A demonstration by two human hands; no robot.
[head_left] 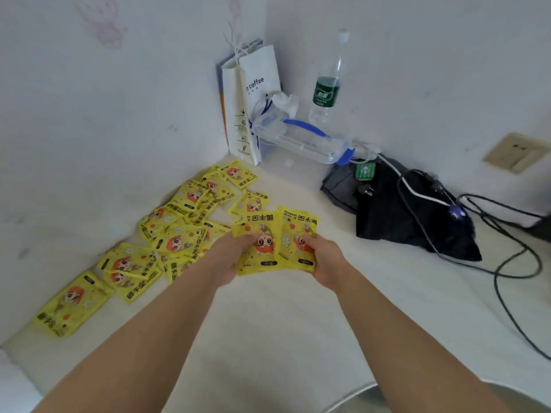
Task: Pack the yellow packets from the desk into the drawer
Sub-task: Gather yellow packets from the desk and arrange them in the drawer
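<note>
Head view shows a small fan of held packets (277, 242) just above the table (283, 317), right in front of us. Our left hand (229, 259) pinches the fan's left edge, thumb on top. Our right hand (326, 263) pinches its lower right corner the same way.

We judge the packets light, thin and flat. Their slick printed film would let one slide over another, so a loose fan could spill. Squaring them into a stack and gripping across both faces near the middle looks safer than holding them by the corners. They seem softly filled, likely to bend a little rather than stay stiff.

The loose packets (179, 234) lie overlapping in a strip along the left wall, on the pale, smooth table. The drawer is not in view.

Back in the corner stand a white paper bag (253, 93) and a clear plastic bottle (328, 84) with a green label. To the right lies a crumpled black cloth (396, 222), with dark cables (507, 272) trailing over it.
</note>
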